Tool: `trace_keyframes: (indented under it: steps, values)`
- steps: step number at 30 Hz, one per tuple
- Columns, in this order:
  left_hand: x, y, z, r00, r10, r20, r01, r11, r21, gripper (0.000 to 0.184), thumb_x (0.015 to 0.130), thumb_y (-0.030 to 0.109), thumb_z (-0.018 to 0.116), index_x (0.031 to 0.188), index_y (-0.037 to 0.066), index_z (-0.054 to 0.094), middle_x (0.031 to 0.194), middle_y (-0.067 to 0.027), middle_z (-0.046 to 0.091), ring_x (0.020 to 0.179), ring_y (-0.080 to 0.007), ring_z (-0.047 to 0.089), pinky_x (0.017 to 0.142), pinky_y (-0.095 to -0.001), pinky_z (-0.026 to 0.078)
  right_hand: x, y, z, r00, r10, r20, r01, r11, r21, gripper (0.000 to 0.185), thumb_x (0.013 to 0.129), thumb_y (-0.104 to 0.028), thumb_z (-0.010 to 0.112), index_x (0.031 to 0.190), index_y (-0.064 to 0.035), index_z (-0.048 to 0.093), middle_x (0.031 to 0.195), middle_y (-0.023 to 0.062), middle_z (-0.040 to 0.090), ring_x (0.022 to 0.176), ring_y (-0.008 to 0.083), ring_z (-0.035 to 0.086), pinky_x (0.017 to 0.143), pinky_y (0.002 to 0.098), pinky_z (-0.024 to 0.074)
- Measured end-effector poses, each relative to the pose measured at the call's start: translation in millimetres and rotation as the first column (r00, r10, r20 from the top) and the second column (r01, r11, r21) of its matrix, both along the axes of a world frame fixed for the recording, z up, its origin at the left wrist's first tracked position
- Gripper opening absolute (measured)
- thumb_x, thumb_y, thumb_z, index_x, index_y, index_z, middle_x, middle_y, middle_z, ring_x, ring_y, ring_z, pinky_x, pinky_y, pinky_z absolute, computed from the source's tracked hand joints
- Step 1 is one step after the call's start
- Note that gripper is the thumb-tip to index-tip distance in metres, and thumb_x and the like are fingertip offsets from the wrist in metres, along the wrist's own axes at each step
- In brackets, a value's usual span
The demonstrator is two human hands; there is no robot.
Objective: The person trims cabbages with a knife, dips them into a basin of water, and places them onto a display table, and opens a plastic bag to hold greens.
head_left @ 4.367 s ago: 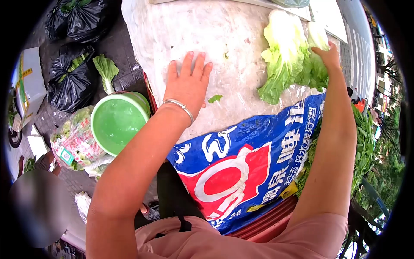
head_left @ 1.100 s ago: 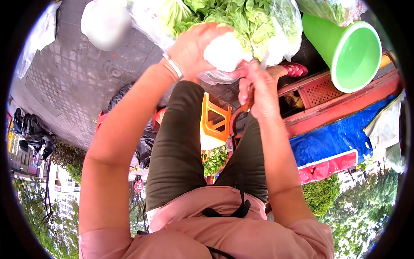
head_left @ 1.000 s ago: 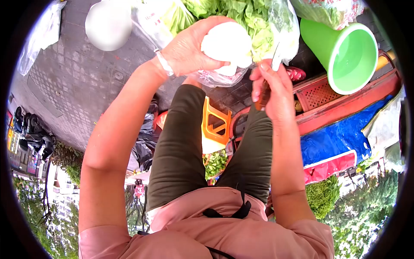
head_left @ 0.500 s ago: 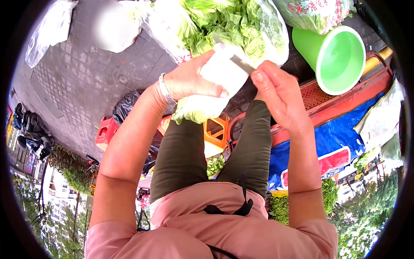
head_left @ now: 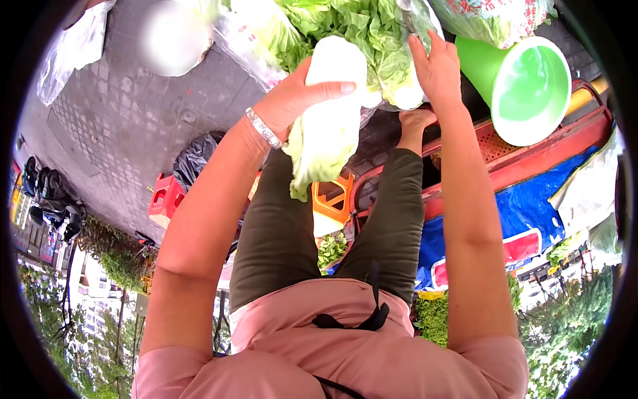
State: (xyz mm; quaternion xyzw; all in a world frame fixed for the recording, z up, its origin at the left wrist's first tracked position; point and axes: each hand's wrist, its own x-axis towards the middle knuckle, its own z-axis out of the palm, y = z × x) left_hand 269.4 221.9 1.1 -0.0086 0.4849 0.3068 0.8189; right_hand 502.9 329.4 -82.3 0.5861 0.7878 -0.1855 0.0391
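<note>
A pale head of leafy lettuce (head_left: 335,100) rests in my left hand (head_left: 289,103), the thumb lying across its white upper part and the leaves hanging down over my thigh. To the right, my right hand (head_left: 436,73) is raised beside the bag, away from the lettuce. It grips a small knife (head_left: 410,23), whose narrow blade points up past the fingertips; the handle is mostly hidden. Behind both hands, more green lettuce (head_left: 379,46) fills an open clear plastic bag (head_left: 249,50).
A green bucket (head_left: 531,93) leans at the right, next to another bag of vegetables (head_left: 495,20). Below it runs a red metal frame (head_left: 531,163) with a blue sheet (head_left: 525,206). An orange stool (head_left: 332,203) shows between my legs, a red stool (head_left: 165,199) further left.
The knife has come away from the lettuce as my right hand moved up and right. In my left hand the lettuce now stands more upright. Earlier, both hands were at a covered table.
</note>
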Motion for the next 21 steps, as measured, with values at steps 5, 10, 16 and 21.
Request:
trace_keyframes:
  steps: [5, 10, 16, 21]
  values:
    - [25.4, 22.8, 23.1, 0.993, -0.084, -0.084, 0.086, 0.996, 0.025, 0.088, 0.088, 0.076, 0.022, 0.142, 0.008, 0.036, 0.127, -0.0092, 0.054, 0.114, -0.0188, 0.052, 0.097, -0.0358, 0.039, -29.2, -27.4, 80.1, 0.419, -0.888, -0.189, -0.011, 0.203, -0.979, 0.07, 0.085, -0.056, 0.06, 0.13, -0.0041, 0.047, 0.117, 0.0119, 0.057, 0.11, 0.0226, 0.052, 0.096, 0.0343, 0.0404]
    - [36.1, 36.4, 27.6, 0.903, -0.374, -0.21, 0.392, 0.919, 0.049, 0.074, 0.09, 0.067, 0.037, 0.138, 0.011, 0.045, 0.126, -0.0059, 0.054, 0.114, -0.0178, 0.049, 0.094, -0.0322, 0.037, 14.1, -25.6, 87.4, 0.128, -0.991, 0.027, -0.072, -0.036, -0.997, 0.059, 0.087, -0.042, 0.063, 0.129, -0.0042, 0.048, 0.117, 0.0101, 0.06, 0.104, 0.0209, 0.059, 0.089, 0.0333, 0.0489]
    - [112.3, 49.0, 25.9, 0.99, -0.106, 0.092, 0.11, 0.993, -0.036, 0.066, 0.091, 0.042, 0.059, 0.144, 0.012, 0.034, 0.132, -0.0044, 0.051, 0.12, -0.0173, 0.05, 0.096, -0.0363, 0.042, 67.2, -13.5, 83.2, -0.153, -0.987, 0.038, -0.235, -0.001, -0.972, 0.05, 0.09, -0.036, 0.061, 0.128, -0.0056, 0.05, 0.117, 0.0108, 0.062, 0.1, 0.0229, 0.063, 0.087, 0.0348, 0.0521]
    - [157.0, 71.8, 25.5, 0.961, -0.269, 0.06, 0.269, 0.963, 0.006, 0.073, 0.087, 0.027, 0.069, 0.146, 0.012, 0.03, 0.126, -0.0083, 0.055, 0.116, -0.017, 0.053, 0.095, -0.0327, 0.044, 112.7, 4.8, 105.0, -0.053, -0.997, -0.049, -0.106, 0.055, -0.993, 0.056, 0.088, -0.039, 0.063, 0.125, 0.0015, 0.05, 0.115, 0.0133, 0.062, 0.1, 0.023, 0.063, 0.086, 0.0352, 0.0531]
